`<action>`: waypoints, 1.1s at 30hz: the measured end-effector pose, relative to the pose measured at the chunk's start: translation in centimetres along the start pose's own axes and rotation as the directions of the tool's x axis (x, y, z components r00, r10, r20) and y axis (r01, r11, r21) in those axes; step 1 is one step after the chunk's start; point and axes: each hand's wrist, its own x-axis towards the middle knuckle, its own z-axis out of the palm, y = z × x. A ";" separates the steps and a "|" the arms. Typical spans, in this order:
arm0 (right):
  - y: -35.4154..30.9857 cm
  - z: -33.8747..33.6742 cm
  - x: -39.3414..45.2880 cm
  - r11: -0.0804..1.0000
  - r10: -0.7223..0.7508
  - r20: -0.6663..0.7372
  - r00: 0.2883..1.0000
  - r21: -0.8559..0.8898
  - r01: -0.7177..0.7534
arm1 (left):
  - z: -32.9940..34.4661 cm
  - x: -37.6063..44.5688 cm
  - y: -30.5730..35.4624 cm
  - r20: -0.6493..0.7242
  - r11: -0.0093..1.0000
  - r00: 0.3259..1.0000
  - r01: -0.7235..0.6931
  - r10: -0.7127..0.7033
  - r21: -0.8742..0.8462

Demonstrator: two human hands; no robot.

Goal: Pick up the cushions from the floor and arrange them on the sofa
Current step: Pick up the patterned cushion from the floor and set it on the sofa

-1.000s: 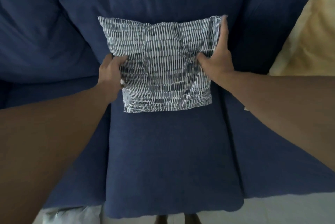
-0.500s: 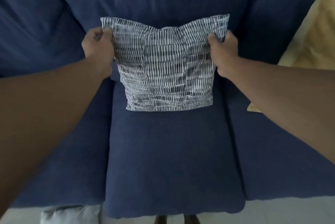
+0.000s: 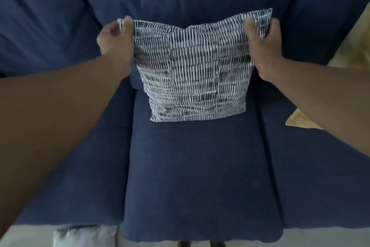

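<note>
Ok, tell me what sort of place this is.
Most likely a home living room. A blue upholstered sofa fills the view, a patterned cushion stands against its back, a yellow cushion sits at the right, and pale floor shows below.

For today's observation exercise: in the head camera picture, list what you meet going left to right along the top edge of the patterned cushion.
Left hand → patterned cushion → right hand → yellow cushion, all on the blue sofa.
</note>
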 end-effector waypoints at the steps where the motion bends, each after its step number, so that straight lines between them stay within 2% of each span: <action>1: -0.1 0.0 0.4 1.000 0.009 -0.011 1.000 -0.023 -0.009 | 0.2 0.3 0.4 0.031 1.000 1.000 -0.004 0.003 0.031; 8: -0.8 -0.8 2.9 0.986 0.165 -0.076 0.983 0.023 -0.163 | 1.0 3.2 3.1 0.013 0.991 0.996 -0.085 0.084 0.099; 10: 0.2 -0.8 2.9 0.986 0.077 -0.164 0.983 -0.131 -0.099 | 1.3 3.0 2.8 -0.060 0.979 0.988 -0.134 0.145 0.155; 11: 0.9 -0.8 2.4 0.964 -0.058 -0.234 0.971 -0.267 -0.006 | 1.4 2.2 2.4 -0.133 0.960 0.968 -0.181 0.212 0.216; 12: 1.5 -0.8 1.4 0.895 -0.251 -0.276 0.928 -0.431 0.114 | 1.4 0.9 1.9 -0.210 0.924 0.926 -0.246 0.313 0.294; 13: 2.2 -0.5 0.3 0.778 -0.463 -0.256 0.849 -0.577 0.250 | 1.5 -0.8 1.1 -0.242 0.865 0.864 -0.339 0.442 0.370; 14: 2.8 0.0 -1.1 0.622 -0.634 -0.143 0.760 -0.678 0.391 | 1.7 -2.6 -0.1 -0.210 0.779 0.788 -0.459 0.579 0.427; 15: 3.4 0.9 -2.4 0.442 -0.740 0.040 0.671 -0.724 0.530 | 2.0 -4.6 -1.8 -0.114 0.668 0.706 -0.587 0.699 0.458; 16: 3.9 2.2 -3.8 0.281 -0.774 0.228 0.590 -0.712 0.643 | 2.5 -6.6 -3.7 0.031 0.545 0.629 -0.696 0.777 0.467; 17: 4.3 3.5 -4.9 0.173 -0.765 0.365 0.530 -0.677 0.716 | 3.1 -8.4 -5.5 0.189 0.454 0.584 -0.763 0.789 0.460; 18: 4.5 4.9 -5.7 0.117 -0.744 0.439 0.504 -0.657 0.745 | 3.8 -9.7 -6.8 0.328 0.407 0.574 -0.792 0.750 0.456; 20: 4.3 6.9 -5.9 0.081 -0.701 0.478 0.529 -0.684 0.725 | 5.2 -10.6 -7.9 0.478 0.357 0.601 -0.784 0.640 0.508; 22: 3.9 7.5 -4.4 0.098 -0.602 0.498 0.625 -0.731 0.676 | 6.3 -9.3 -7.3 0.534 0.287 0.659 -0.731 0.529 0.619; 24: 3.7 6.9 -2.3 0.109 -0.511 0.500 0.700 -0.769 0.629 | 6.9 -7.0 -6.5 0.600 0.138 0.657 -0.719 0.457 0.681; 25: 3.8 6.3 -1.2 0.108 -0.491 0.497 0.715 -0.780 0.617 | 7.1 -5.9 -6.2 0.628 0.063 0.642 -0.720 0.439 0.692; 27: 4.1 5.0 0.6 0.077 -0.491 0.506 0.710 -0.786 0.613 | 7.2 -3.9 -5.8 0.660 -0.057 0.616 -0.711 0.431 0.701; 29: 4.4 3.7 2.1 0.033 -0.492 0.524 0.695 -0.786 0.617 | 7.2 -2.3 -5.3 0.660 -0.131 0.609 -0.684 0.440 0.718; 33: 3.6 1.3 3.8 -0.003 -0.486 0.541 0.686 -0.786 0.619 | 6.0 0.0 -4.1 0.635 -0.177 0.614 -0.639 0.469 0.748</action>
